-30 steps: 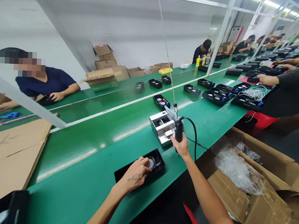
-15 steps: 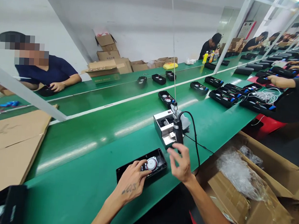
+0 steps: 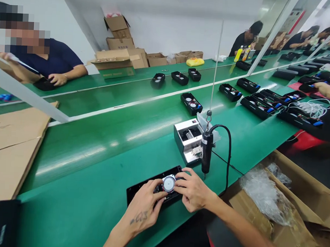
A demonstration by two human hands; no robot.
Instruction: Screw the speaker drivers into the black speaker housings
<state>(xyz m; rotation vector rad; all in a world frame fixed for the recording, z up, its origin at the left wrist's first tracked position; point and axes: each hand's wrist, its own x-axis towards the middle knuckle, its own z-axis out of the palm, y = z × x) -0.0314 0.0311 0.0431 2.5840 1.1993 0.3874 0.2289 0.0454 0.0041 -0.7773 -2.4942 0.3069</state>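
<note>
A long black housing [image 3: 140, 189] lies on the green belt [image 3: 97, 164] at the near edge. In its right end sits a round silver-white speaker part [image 3: 169, 182]. My left hand [image 3: 146, 204] rests on the housing with its fingertips against the left side of that round part. My right hand [image 3: 192, 192] holds the right end of the housing, fingers touching the round part from the right. A black electric screwdriver [image 3: 206, 152] hangs free on a cord just right of my hands, beside a small silver screw feeder box [image 3: 188, 139].
Several black housings [image 3: 191, 103] lie farther along the belt. An open cardboard box with plastic wrap [image 3: 263, 195] stands at my right. Flat cardboard [image 3: 11, 146] lies at the left. A person in a dark shirt [image 3: 44, 63] works across the belt; other workers' hands [image 3: 326, 89] are at the right.
My right hand let go of the hanging screwdriver and came down onto the right end of the housing. The screwdriver now swings free. My left hand stayed on the round part.
</note>
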